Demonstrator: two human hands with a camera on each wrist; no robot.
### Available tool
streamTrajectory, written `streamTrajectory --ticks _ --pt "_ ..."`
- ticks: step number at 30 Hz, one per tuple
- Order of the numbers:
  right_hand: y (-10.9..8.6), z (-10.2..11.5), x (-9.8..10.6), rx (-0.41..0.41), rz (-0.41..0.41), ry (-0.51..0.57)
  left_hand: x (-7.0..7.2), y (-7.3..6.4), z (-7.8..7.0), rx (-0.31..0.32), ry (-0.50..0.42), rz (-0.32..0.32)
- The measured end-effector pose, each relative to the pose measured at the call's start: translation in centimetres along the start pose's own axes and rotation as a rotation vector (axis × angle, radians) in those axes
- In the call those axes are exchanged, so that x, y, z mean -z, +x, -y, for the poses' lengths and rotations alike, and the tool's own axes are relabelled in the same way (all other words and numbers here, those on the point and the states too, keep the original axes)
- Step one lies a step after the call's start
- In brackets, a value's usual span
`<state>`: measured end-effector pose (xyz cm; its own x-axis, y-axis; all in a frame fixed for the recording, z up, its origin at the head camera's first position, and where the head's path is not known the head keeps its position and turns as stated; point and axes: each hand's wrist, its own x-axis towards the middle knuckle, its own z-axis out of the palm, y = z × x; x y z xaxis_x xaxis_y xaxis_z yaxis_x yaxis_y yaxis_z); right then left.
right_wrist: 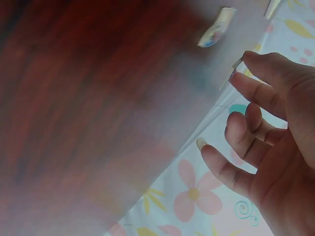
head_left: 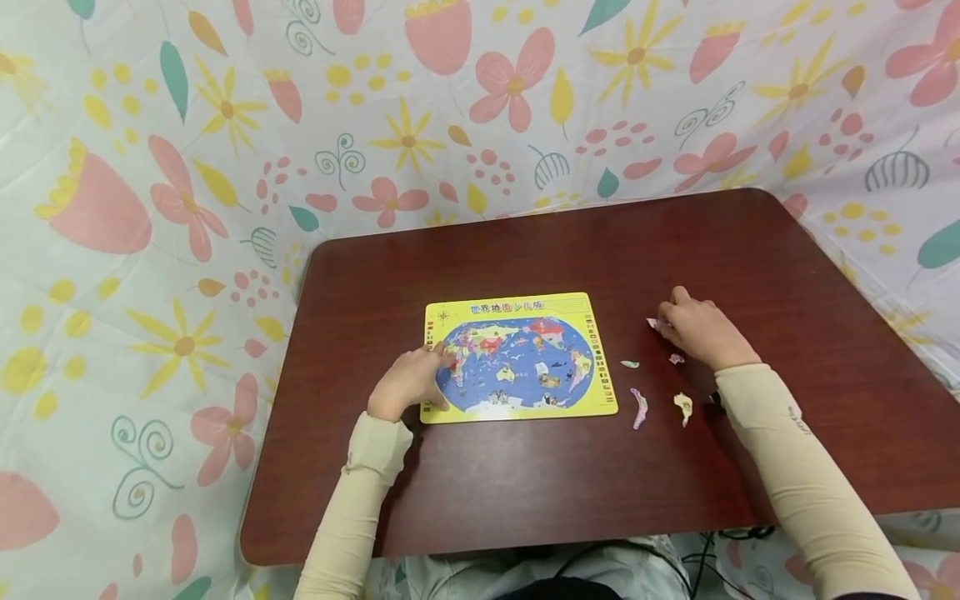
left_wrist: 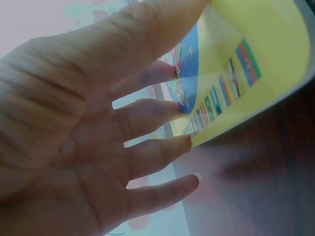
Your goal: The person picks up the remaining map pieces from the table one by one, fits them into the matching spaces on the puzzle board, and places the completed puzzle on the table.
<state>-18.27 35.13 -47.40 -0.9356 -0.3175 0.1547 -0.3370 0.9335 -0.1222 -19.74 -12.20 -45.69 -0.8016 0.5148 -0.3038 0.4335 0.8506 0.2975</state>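
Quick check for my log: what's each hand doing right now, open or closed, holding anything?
Left hand: open, touching the left side of the map board.
Right hand: closed, pinching a small piece.

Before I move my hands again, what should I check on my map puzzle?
1. Right hand pinching the white piece: ok.
2. Left hand touching the board: ok.
3. Whole board on the table: ok.
4. White piece over the board: not ok, it's off to the right.
5. Yellow piece, purple piece and green piece fitted: not ok, they're loose.
6. White piece's matching spot: cannot tell.
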Motion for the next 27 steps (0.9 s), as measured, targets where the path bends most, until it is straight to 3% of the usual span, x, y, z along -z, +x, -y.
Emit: streamTrajectory --ticks 10,15,27 --pt "1.8 2.2 0.5 0.003 0.026 0.002 0.1 0.3 -0.1 -0.009 0.019 -0.012" --pt "2.2 3.3 0.2 -0.007 0.077 -0.007 0.1 0.1 -0.4 -0.015 0.029 0.007" --pt "4.1 5.9 -0.5 0.102 0.033 -0.014 0.6 0.3 -0.5 -0.028 0.050 0.013"
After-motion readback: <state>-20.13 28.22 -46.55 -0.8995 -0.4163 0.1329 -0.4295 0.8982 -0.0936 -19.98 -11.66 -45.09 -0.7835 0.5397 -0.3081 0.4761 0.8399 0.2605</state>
